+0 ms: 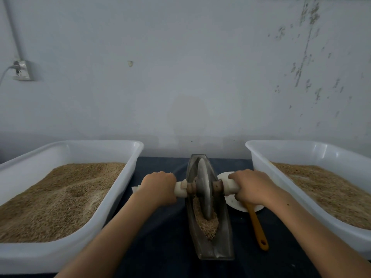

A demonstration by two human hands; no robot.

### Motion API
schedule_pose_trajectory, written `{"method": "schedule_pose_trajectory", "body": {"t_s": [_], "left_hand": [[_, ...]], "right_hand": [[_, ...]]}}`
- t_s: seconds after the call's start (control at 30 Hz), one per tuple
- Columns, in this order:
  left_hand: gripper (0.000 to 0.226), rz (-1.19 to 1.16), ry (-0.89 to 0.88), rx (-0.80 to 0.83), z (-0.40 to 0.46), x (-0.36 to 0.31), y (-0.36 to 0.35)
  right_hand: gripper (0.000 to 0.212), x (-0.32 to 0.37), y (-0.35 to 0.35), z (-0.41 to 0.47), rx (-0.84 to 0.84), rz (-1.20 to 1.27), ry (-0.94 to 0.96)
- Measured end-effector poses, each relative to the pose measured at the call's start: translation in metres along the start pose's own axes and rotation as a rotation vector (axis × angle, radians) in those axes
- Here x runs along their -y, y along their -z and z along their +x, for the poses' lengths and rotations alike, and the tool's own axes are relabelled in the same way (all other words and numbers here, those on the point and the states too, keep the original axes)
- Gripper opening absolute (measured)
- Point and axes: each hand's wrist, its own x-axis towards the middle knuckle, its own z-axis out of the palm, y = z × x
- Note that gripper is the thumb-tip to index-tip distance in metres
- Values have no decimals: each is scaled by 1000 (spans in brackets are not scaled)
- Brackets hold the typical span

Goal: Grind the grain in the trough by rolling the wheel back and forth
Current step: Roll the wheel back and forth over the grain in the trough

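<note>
Grain (pixel 206 221) lies heaped in the near half of the narrow metal trough (pixel 220 243), which carries no readable writing. Standing upright in it, the wheel (pixel 203 189) sits between both hands: the left hand (pixel 158 186) and the right hand (pixel 251 186) each wrap around one end of the white axle handle (pixel 180 190). Dark cloth (pixel 160 247) covers the table. Two white tubs (pixel 112 189) of grain flank the trough, beneath a pale, flaking wall (pixel 180 77).

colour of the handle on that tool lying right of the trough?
Orange-yellow handle, seen in the head view, lying on the dark cloth beside the trough.
</note>
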Motion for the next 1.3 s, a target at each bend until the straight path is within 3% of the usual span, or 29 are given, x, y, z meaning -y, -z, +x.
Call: {"method": "schedule_pose_trajectory", "body": {"t_s": [0.17, 0.37, 0.47, 0.6, 0.8, 0.93, 1.03, 1.3], "left_hand": [[30, 24, -2, -12, 1, 0, 0], [17, 55, -2, -276, 2, -4, -8], [16, 38, 7, -317, 2, -4, -12], [20, 24, 6, -238, 3, -2, -11], [30, -66, 9, 84, 2, 5, -3], [31, -75, 15, 113, 2, 6, -2], [27, -38, 22, 49, 3, 4, -3], [16, 50, 57, -284, 3, -6, -11]], "right_hand": [[27, 0, 1, 0, 51, 1, -15], [13, -4, -21, 4, -209, 70, -11], [10, -3, -25, 7, -308, 53, 6], [13, -2, -20, 5, -270, -6, 15], [20, 1, -5, 1, -149, -65, 30], [21, 1, -2, 1, -93, -67, 15], [24, -1, -6, 1, -95, -35, 12], [8, -6, -29, 10, -320, 44, 17]]}}
